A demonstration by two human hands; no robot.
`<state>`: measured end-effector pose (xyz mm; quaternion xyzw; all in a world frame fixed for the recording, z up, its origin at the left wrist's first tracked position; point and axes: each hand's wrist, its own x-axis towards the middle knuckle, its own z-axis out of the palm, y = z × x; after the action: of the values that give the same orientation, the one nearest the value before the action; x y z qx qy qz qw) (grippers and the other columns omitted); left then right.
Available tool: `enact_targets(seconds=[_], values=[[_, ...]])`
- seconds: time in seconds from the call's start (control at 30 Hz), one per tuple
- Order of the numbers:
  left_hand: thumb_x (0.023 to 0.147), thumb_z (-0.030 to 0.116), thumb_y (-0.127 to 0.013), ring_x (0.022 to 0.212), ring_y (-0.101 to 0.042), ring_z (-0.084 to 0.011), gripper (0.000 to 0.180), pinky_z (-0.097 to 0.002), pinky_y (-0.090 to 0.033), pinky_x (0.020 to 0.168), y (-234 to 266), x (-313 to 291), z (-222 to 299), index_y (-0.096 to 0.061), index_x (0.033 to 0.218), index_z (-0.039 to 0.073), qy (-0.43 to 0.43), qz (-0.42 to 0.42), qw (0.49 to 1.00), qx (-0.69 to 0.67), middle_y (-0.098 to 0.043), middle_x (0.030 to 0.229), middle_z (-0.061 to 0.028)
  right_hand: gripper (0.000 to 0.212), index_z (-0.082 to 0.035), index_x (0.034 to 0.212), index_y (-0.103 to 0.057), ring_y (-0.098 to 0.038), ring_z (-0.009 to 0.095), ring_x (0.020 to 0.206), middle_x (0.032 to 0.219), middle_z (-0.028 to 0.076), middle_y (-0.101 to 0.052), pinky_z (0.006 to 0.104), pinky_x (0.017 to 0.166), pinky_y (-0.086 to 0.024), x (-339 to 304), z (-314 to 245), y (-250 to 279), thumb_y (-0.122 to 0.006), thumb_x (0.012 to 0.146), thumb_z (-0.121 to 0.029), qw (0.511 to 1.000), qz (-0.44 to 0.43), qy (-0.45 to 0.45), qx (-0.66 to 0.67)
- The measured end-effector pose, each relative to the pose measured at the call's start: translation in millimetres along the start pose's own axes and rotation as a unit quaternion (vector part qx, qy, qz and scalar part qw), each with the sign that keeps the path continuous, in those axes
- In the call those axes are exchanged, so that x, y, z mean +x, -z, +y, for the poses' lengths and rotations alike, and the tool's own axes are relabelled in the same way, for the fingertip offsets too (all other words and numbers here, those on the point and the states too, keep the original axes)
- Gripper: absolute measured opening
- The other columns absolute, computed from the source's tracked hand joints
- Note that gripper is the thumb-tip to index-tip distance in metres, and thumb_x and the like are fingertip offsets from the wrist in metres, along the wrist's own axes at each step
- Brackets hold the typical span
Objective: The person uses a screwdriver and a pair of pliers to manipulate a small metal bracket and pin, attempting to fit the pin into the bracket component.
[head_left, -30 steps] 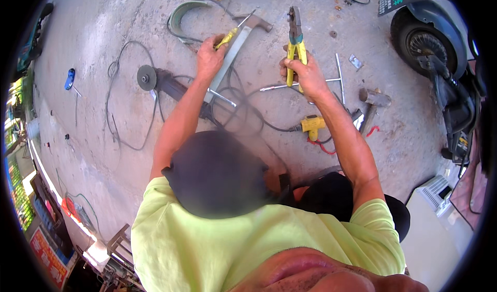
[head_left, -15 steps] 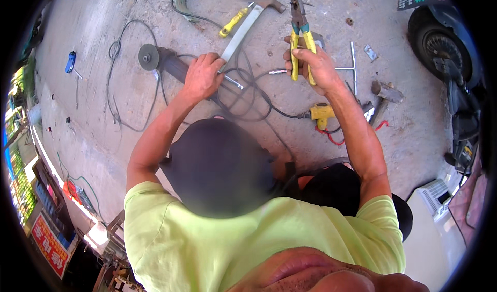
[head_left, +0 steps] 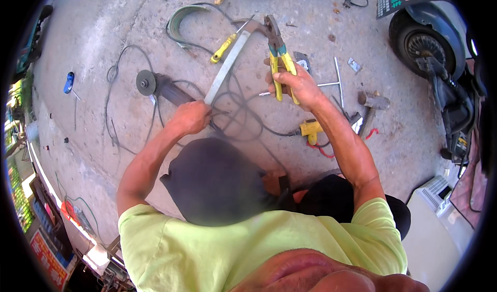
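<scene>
My left hand (head_left: 190, 118) is closed around the near end of a long, flat grey metal strip (head_left: 228, 63). The strip slants up and away to a brown, bent far end (head_left: 254, 26). In my right hand (head_left: 300, 87) is a pair of pliers (head_left: 282, 64) with yellow and teal handles, their dark jaws upward. Those jaws overlap or sit right beside the strip's brown end; whether they grip it I cannot tell. A thin piece sticks out by my left fingers, too blurred to name. A yellow-handled screwdriver (head_left: 223, 48) lies left of the strip.
An angle grinder (head_left: 168, 89) lies by my left hand among looped black cables. A curved green-grey band (head_left: 178, 25) is farther off. Right of the pliers are a T-handle wrench (head_left: 339, 79), a hammer (head_left: 374, 101) and a yellow tool (head_left: 311, 130). A scooter wheel (head_left: 427, 46) stands far right.
The view has shifted, showing more floor at the top. My left hand has closed more fully on the strip, and the pliers' jaws have come closer to its bent end.
</scene>
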<state>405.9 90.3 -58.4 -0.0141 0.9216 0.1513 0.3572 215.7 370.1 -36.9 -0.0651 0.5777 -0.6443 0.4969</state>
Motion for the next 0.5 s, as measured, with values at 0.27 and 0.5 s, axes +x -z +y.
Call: enact_targets(seconds=[0.27, 0.5], values=[[0.103, 0.022, -0.062, 0.080, -0.062, -0.0173, 0.026, -0.0316, -0.051, 0.075, 19.8, -13.8, 10.6, -0.062, 0.114, -0.001, -0.011, 0.135, 0.728, -0.672, -0.068, 0.096, -0.0086, 0.062, -0.002, 0.150, -0.046, -0.068, 0.022, 0.097, 0.114, 0.011, -0.065, 0.0406, 0.090, -0.057, -5.8, -5.4, -0.2, -0.064, 0.094, -0.021, 0.995, -0.075, -0.033, 0.061], [0.102, 0.017, -0.058, 0.073, -0.054, -0.0139, 0.021, -0.0298, -0.046, 0.068, 36.4, 23.7, 50.7, -0.059, 0.115, 0.000, -0.100, 0.182, 0.638, -0.742, -0.062, 0.091, -0.0081, 0.061, -0.003, 0.150, -0.046, -0.070, 0.026, 0.104, 0.118, 0.013, -0.067, 0.0419, 0.092, -0.055, -9.1, -8.1, -11.9, -0.064, 0.095, -0.024, 0.990, -0.118, -0.052, 0.062]])
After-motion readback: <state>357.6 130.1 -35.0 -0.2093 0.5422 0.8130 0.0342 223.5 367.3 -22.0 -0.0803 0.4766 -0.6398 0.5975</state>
